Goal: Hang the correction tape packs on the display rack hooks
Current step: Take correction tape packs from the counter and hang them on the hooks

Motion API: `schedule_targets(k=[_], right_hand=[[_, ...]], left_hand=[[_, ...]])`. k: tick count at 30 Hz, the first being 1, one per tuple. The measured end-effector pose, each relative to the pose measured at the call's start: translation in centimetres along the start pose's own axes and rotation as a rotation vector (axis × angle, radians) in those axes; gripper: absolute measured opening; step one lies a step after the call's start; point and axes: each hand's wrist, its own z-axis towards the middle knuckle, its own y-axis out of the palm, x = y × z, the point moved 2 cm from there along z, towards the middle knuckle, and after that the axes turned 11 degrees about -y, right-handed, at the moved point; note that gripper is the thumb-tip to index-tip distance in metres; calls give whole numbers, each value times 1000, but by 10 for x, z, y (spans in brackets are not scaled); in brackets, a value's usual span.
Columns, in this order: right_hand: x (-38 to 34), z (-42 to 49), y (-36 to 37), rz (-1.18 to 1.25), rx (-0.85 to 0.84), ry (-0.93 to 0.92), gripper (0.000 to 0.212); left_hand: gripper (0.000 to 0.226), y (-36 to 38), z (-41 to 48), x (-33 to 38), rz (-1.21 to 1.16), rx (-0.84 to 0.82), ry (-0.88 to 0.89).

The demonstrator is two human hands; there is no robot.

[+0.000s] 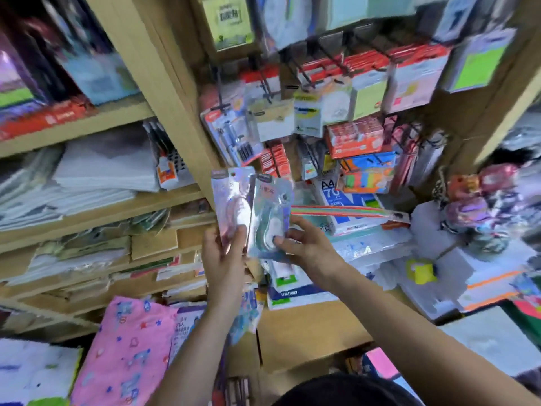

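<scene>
Up near the black wire hooks (304,68), the left hand (224,259) grips a shiny pink correction tape pack (232,200); the right hand (307,247) grips a green pack (270,215). Crowded hanging packets (366,83) leave little room.

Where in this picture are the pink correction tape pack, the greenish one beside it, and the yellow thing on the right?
pink correction tape pack (232,200): head view, middle of its card.
green correction tape pack (270,212): head view, middle of its blister.
yellow object (421,271): head view, its front face.
</scene>
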Motion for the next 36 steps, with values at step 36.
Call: schedule_targets(k=[36], right_hand=[[-386,134,109,-671,-100,-1100,62]], left_hand=[[40,10,110,434,66,354,1211]])
